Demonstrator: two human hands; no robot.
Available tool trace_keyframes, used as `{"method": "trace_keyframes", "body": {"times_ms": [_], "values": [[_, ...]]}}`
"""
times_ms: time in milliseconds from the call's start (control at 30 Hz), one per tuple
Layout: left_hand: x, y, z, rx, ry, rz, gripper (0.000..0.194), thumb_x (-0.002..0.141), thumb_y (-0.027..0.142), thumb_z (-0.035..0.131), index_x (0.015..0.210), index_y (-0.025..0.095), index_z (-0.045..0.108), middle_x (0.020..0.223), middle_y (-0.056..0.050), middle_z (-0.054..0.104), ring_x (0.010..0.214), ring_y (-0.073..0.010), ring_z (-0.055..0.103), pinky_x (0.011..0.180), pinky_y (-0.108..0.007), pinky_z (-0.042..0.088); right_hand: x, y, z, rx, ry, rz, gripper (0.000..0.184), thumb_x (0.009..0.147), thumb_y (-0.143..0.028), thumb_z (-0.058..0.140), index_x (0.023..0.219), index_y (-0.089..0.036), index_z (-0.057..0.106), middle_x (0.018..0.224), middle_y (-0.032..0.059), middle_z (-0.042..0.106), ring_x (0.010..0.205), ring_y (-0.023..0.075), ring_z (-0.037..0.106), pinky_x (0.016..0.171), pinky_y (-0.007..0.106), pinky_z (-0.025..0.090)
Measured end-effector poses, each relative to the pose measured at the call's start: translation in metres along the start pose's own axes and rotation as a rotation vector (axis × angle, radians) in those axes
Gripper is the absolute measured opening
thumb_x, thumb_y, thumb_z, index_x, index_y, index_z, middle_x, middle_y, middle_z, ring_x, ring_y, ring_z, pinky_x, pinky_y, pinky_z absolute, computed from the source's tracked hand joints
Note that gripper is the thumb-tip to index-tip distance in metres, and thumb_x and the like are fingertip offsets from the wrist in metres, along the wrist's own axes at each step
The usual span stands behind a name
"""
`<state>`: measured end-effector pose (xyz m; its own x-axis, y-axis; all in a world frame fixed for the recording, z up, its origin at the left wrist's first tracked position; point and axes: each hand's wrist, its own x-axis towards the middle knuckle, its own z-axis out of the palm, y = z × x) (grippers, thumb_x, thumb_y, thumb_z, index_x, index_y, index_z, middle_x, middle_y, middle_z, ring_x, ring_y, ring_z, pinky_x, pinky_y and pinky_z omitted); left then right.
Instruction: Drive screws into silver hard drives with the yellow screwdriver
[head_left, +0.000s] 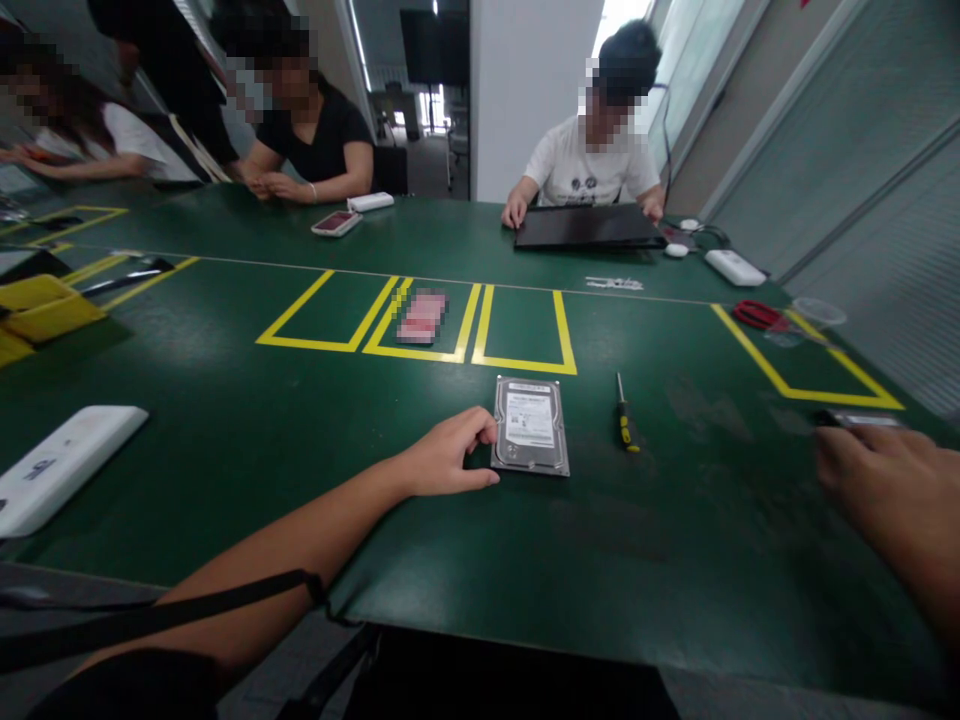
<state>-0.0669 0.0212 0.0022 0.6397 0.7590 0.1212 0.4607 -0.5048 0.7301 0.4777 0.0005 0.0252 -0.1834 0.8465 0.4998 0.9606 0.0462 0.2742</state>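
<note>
A silver hard drive (531, 428) with a white label lies flat on the green table in front of me. My left hand (454, 452) is at its left edge, fingertips curled against the side and thumb stretched apart below. At the far right, my right hand (885, 490) is closed over a dark, flat piece that looks like a second hard drive (862, 419); most of it is hidden by the hand, and the fingers are slightly blurred. Between the hands lies a black and yellow screwdriver (625, 425), its shaft pointing away from me.
Yellow tape (525, 366) marks boxes on the table (315, 420); one holds a pink item (422, 317). Red-handled pliers (757, 315) and a clear lid (819, 312) lie right. A white device (71, 465) is left. Across sits a person (592, 165) holding a black panel (589, 228).
</note>
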Motion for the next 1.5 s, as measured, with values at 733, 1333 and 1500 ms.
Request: {"method": "trace_keyframes", "body": {"times_ms": [733,1333,1500], "values": [[-0.001,0.001,0.000,0.016,0.026,0.078,0.039,0.078,0.038,0.072,0.102,0.020,0.048,0.100,-0.003,0.049,0.084,-0.0166,0.048,0.072,-0.030,0.045,0.064,-0.265,-0.084,1.089,-0.114,-0.178,0.014,0.094,-0.023,0.053,0.087,-0.017,0.064,0.083,0.0023,0.060,0.072,0.0118,0.052,0.065,0.026,0.039],[0.003,0.025,0.021,0.322,0.576,0.616,0.018,0.089,0.024,0.070,0.106,0.019,0.069,0.094,-0.004,0.075,0.082,-0.0160,0.066,0.077,-0.033,0.053,0.040,-0.283,-0.070,1.418,-0.276,-0.205,0.017,0.097,-0.026,0.055,0.086,-0.017,0.063,0.078,-0.0001,0.055,0.072,0.0102,0.050,0.066,0.024,0.038],[0.003,0.025,0.026,0.306,0.582,0.644,0.016,0.086,0.017,0.072,0.102,0.019,0.070,0.095,-0.003,0.077,0.081,-0.0147,0.068,0.077,-0.031,0.055,0.037,-0.287,-0.070,1.480,-0.293,-0.198,0.017,0.099,-0.027,0.054,0.088,-0.018,0.063,0.082,0.0003,0.058,0.076,0.0108,0.053,0.072,0.025,0.040]]}}
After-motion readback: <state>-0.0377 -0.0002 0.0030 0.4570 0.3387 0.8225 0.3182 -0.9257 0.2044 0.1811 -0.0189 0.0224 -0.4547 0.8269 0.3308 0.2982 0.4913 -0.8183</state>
